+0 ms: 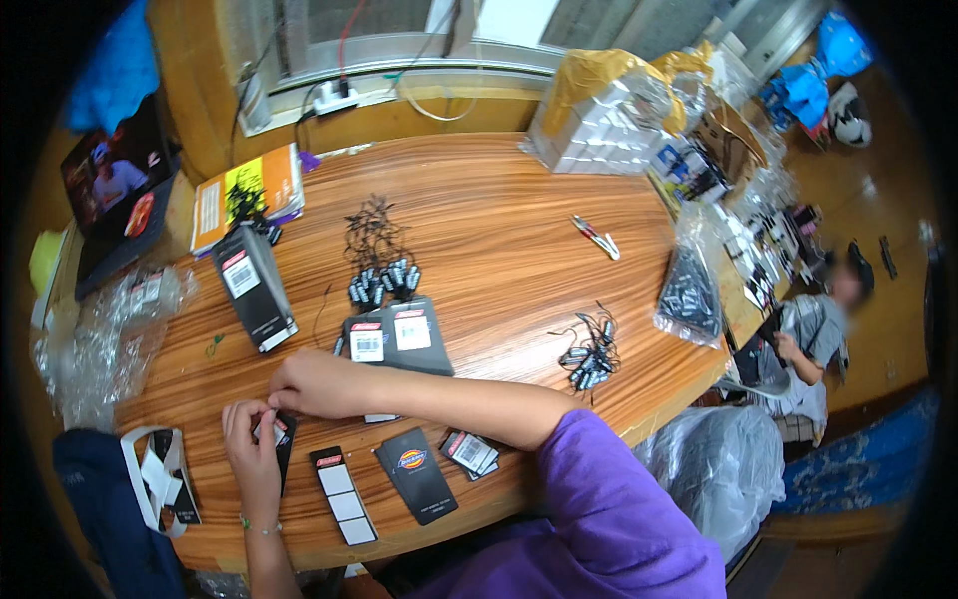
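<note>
My left hand (249,447) is closed around the edge of a black hang tag (286,444) at the table's near left. Bent across from the right, my right hand (317,385) has its fingers pinched together just above that tag; whatever they grip is too small or hidden. Near them lie a black card with white stickers (342,496), a black tag stack (417,475) with a round emblem, and a small labelled tag stack (470,452). Beyond my right forearm are grey tags with barcode labels (409,329) and a bundle of black cords (384,283).
A tall black tag stack (249,287) stands left, near orange and yellow notebooks (212,213) and a laptop (118,195). Rightward lie loose cords (591,351), a red-and-white cutter (597,238) and a plastic bag of black pieces (690,287). Another person (810,334) sits at far right.
</note>
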The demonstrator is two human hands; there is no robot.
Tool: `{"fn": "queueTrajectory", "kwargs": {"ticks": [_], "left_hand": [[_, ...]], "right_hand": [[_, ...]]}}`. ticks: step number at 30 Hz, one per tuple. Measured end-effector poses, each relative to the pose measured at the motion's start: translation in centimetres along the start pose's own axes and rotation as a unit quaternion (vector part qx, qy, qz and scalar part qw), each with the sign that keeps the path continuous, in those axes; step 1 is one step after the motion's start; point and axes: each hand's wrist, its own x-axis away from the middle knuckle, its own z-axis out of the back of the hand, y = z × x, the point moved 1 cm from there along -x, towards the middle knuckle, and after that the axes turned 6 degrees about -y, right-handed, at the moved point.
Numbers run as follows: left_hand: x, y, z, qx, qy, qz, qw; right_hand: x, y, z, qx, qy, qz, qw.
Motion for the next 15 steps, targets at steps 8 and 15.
{"fn": "queueTrajectory", "kwargs": {"ticks": [8,15], "left_hand": [[0.7,-2.7,-0.4,0.083,-0.011,0.035,0.996],[0.5,-3.6,-0.8,0.158,-0.024,0.053,0.986]], "right_hand": [[-0.5,1.6,-0.9,-0.067,0.010,0.035,0.997],[-0.2,1.0,-0.2,-0.049,0.013,0.011,0.999]]}}
